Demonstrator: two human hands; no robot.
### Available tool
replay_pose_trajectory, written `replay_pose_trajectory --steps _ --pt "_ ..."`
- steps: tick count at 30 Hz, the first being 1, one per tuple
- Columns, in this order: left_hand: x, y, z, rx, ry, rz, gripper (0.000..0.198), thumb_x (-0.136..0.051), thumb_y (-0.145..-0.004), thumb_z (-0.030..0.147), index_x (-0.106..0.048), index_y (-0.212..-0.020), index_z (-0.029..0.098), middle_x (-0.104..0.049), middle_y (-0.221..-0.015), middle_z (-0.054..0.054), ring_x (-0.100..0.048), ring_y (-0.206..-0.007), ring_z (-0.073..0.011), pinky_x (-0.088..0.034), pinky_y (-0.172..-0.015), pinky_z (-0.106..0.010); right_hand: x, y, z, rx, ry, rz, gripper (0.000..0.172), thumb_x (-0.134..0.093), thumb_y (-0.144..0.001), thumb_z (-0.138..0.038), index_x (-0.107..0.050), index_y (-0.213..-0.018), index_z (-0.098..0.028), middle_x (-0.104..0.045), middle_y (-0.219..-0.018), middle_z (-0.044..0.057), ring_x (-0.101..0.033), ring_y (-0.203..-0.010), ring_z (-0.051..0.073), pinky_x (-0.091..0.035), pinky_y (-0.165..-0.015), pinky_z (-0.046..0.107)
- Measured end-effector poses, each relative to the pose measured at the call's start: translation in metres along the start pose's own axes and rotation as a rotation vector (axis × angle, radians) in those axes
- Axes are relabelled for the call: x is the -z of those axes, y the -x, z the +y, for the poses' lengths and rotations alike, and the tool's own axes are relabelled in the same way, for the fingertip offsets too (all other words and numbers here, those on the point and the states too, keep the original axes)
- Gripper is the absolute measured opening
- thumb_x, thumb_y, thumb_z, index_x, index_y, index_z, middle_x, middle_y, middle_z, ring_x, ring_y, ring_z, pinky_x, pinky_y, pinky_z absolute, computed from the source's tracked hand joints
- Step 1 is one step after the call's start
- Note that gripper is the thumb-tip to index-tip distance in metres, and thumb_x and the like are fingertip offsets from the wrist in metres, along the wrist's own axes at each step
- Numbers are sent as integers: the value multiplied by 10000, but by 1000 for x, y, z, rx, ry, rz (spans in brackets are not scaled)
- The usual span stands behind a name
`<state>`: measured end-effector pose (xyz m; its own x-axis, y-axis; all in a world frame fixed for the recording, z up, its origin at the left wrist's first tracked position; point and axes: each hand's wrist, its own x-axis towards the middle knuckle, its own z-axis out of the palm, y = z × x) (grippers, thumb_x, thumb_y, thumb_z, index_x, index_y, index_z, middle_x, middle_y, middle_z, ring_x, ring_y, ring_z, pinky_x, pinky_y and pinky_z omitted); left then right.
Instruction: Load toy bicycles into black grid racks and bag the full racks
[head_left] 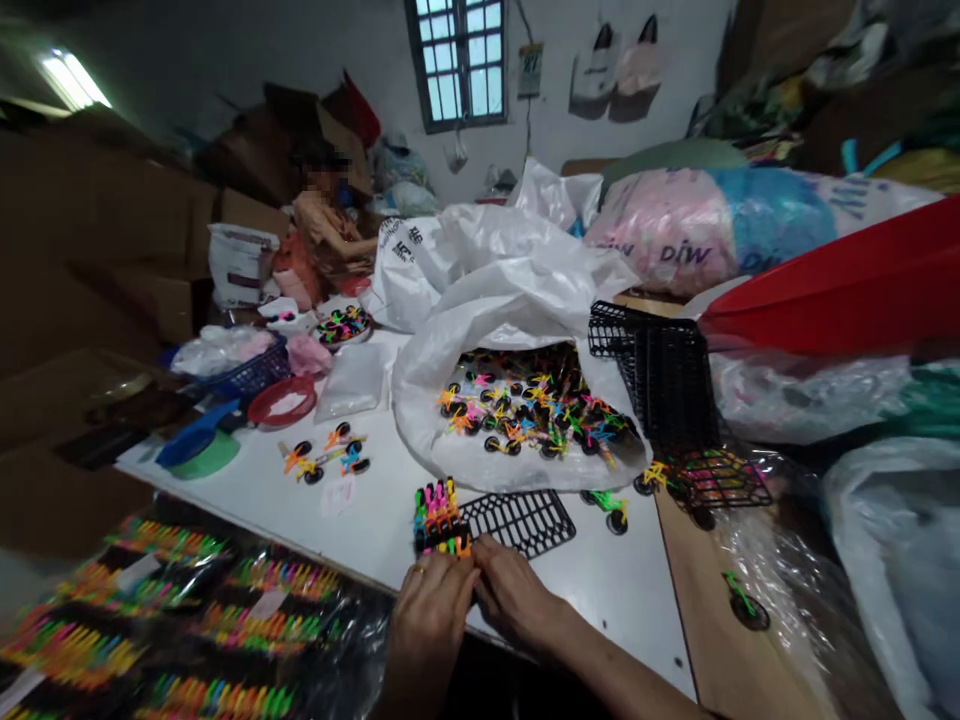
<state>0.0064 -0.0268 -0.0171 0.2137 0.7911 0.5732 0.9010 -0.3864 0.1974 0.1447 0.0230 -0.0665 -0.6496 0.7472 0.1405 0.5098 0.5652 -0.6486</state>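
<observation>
At the near edge of the white table (375,520), a black plastic rack (525,522) lies with small colourful toy bicycles (437,508) standing in rows on its left part. My left hand (435,600) is closed at the near side of these rows, its fingertips against an orange piece. Close beside it, my right hand (514,592) has its fingers bent together at the rack's near edge; what they hold is too small to make out. Beyond the rack a white sack (427,400) lies open, full of loose toy bicycles (540,410).
Stacked black racks (667,380) stand right of the sack. Loose bicycles (326,458), a red bowl (283,402) and a blue basket (251,378) are on the left. Packed bicycle sets (262,630) lie at the lower left. A person (330,220) sits at the back left.
</observation>
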Motion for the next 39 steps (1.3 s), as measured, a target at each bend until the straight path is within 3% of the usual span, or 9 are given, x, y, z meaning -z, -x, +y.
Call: replay_pose_trajectory --steps 4,7,10,13,17,22,27,31,39 --pt "4 3 -10 -124 -5 12 252 -384 -900 161 -622 -833 206 -656 -762 -17 -596 -728 -151 -475 -719 -303 48 -40 16 19 -42 -156 177 -469 -784 -108 -624 -798 -193 -599 -700 -11 -545 -640 123 -401 -591 206" --pt "-1 9 -17 -126 -3 18 268 -361 -902 163 -615 -839 220 -671 -817 -16 -614 -790 -159 -479 -761 -316 74 -104 28 -52 227 28 222 -492 -783 -114 -624 -954 -165 -614 -913 67 -561 -834 171 -409 -723 256" --pt "-8 14 -24 -72 3 12 287 -318 -907 175 -601 -892 213 -670 -803 -25 -619 -785 -161 -492 -744 -313 71 -169 34 -66 507 23 278 -444 -805 -80 -600 -1022 -156 -561 -1075 120 -514 -970 215 -400 -789 308" --pt "-10 18 -31 -115 30 -37 286 -313 -893 166 -588 -947 220 -671 -818 -29 -620 -787 -159 -500 -730 -296 54 -203 39 -23 658 -10 246 -427 -829 -98 -611 -991 -127 -533 -1107 150 -456 -1033 251 -364 -862 372" --pt "-9 22 -30 -64 38 -29 301 -307 -884 141 -585 -958 229 -665 -835 -32 -616 -818 -153 -489 -759 -285 50 -193 50 76 694 39 224 -411 -861 -132 -616 -949 -117 -534 -1063 145 -447 -1002 247 -334 -887 391" --pt "-16 28 -26 41 79 13 256 -357 -886 135 -587 -958 221 -668 -876 -25 -603 -888 -170 -452 -850 -332 61 -130 62 263 509 -29 192 -458 -875 -190 -601 -1002 -172 -555 -1025 89 -483 -936 183 -363 -839 309" --pt "-13 24 -34 -133 48 -66 208 -431 -866 143 -592 -979 214 -670 -879 -25 -615 -854 -164 -478 -790 -304 76 -86 70 55 332 106 184 -468 -865 -177 -605 -987 -184 -567 -1018 65 -514 -921 153 -390 -791 250" --pt "-6 17 -33 -132 27 -91 181 -436 -871 170 -603 -927 214 -670 -832 -20 -618 -801 -162 -491 -728 -292 85 -94 62 -95 278 118 182 -448 -872 -182 -613 -949 -173 -575 -951 58 -539 -851 147 -401 -736 237" --pt "-2 14 -26 -82 28 -116 152 -461 -862 166 -592 -927 210 -663 -824 -10 -610 -797 -154 -493 -728 -286 52 -131 42 -210 352 30 407 -573 -772 -277 -521 -1156 -154 -573 -1057 120 -542 -940 217 -410 -775 292"
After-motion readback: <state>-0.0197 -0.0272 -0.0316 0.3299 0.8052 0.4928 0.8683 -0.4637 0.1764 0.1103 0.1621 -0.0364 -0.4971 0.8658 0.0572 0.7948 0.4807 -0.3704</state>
